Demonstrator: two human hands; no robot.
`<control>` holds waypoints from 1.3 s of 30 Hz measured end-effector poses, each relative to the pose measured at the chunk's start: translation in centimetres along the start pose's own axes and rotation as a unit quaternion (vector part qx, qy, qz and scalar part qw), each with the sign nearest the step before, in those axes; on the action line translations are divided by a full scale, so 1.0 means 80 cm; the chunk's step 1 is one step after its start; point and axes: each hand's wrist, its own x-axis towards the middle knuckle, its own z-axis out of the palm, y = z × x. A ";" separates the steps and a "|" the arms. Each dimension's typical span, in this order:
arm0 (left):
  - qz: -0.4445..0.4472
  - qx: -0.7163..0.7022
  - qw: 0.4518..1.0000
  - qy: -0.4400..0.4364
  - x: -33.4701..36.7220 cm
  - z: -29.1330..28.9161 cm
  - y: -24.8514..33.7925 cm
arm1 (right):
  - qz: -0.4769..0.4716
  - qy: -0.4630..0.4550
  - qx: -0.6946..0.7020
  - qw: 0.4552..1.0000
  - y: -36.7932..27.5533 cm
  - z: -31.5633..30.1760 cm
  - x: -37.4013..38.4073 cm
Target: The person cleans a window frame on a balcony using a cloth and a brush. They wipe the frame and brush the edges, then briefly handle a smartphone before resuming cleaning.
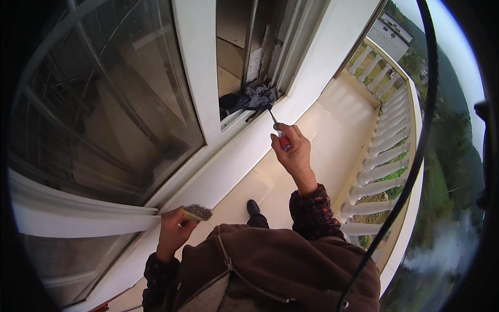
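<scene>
My right hand (296,154) is closed around the red handle of a screwdriver (284,140). Its thin shaft points up and left, the tip at or close to a dark crumpled cloth (258,97) on the window sill; contact cannot be made out. Lower left, my left hand (173,232) grips a flat brush (197,212) by its yellowish handle, grey bristles pointing right. The brush is in front of the white ledge below the window, apart from the cloth.
A sliding window with a white frame (200,67) and glass pane (114,104) fills the left. Pale floor tiles (332,122) run along the balcony. A white balustrade (382,171) curves down the right, with a green hillside beyond. A black cord (423,119) hangs across the right.
</scene>
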 end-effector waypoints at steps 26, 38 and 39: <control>-0.132 0.074 0.986 0.065 0.124 0.069 -0.006 | -0.028 0.016 0.111 0.993 0.127 0.177 0.178; -0.182 -0.046 0.978 0.094 0.117 0.064 -0.014 | -0.157 -0.124 0.076 0.977 0.142 0.172 0.187; -0.180 -0.056 0.977 0.103 0.116 0.065 -0.015 | -0.154 -0.132 0.072 0.977 0.150 0.171 0.195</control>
